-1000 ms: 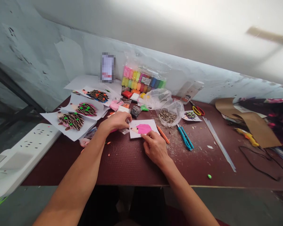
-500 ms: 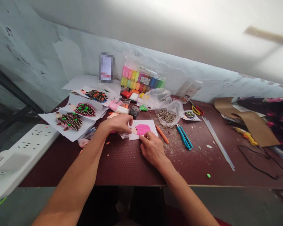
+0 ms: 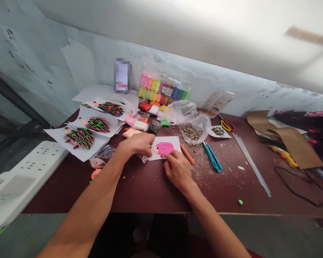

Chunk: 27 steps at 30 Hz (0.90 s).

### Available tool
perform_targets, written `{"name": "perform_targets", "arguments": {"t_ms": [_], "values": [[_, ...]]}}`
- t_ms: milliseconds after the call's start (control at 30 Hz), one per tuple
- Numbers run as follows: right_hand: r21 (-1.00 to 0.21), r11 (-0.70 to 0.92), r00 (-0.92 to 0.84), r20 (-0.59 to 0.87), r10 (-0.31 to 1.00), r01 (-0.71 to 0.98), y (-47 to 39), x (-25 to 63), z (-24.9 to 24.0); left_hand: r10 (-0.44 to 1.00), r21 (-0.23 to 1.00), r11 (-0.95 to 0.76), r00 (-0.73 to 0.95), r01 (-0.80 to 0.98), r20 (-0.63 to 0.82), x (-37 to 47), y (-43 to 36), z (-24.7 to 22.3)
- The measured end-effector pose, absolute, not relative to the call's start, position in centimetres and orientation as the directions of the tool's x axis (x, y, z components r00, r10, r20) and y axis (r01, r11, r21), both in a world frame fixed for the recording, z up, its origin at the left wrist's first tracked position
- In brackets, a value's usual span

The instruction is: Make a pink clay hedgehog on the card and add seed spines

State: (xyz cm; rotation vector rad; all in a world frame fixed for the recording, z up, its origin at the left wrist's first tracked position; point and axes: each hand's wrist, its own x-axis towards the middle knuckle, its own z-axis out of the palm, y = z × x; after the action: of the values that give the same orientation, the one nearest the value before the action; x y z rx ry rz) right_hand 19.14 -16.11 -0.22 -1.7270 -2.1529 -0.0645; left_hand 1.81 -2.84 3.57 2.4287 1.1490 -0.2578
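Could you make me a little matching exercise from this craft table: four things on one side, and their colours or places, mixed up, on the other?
Things
1. Seeds
2. Scissors
3. Glue gun
4. Right hand

Colours and places
A. Yellow, beside brown paper
B. Touching the card with the pink patch
C. In a clear plastic bag
D. Red and yellow handles

Right pairs: 1-C, 2-D, 3-A, 4-B
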Motion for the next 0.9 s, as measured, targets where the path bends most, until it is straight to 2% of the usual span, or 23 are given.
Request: {"name": "perform_targets", "arguments": {"t_ms": [167, 433, 667, 900], "values": [[-0.178, 0.273, -0.202, 0.337, 0.92, 0.946, -16.03, 19.38, -0.1, 0.686, 0.313, -0.553, 0.636, 0.772, -0.354, 1.87, -2.9, 3.64], [-0.06, 0.319, -0.291, 0.279, 0.915, 0.946, -16.03, 19.09, -0.14, 0.682, 0.316, -0.558, 0.641, 0.767, -0.351, 1.85, -2.86, 3.51], [-0.141, 0.323, -0.256, 0.357, 0.898, 0.936, -16.07, 19.58, -0.16, 0.676, 0.319, -0.56, 0.645, 0.764, -0.357, 1.88, -2.95, 3.84], [0.007, 0.381, -0.361, 0.338, 0.869, 0.925, -16.53, 19.11, -0.52, 0.684, 0.333, -0.549, 0.641, 0.766, -0.348, 1.9, -3.03, 3.73]]}}
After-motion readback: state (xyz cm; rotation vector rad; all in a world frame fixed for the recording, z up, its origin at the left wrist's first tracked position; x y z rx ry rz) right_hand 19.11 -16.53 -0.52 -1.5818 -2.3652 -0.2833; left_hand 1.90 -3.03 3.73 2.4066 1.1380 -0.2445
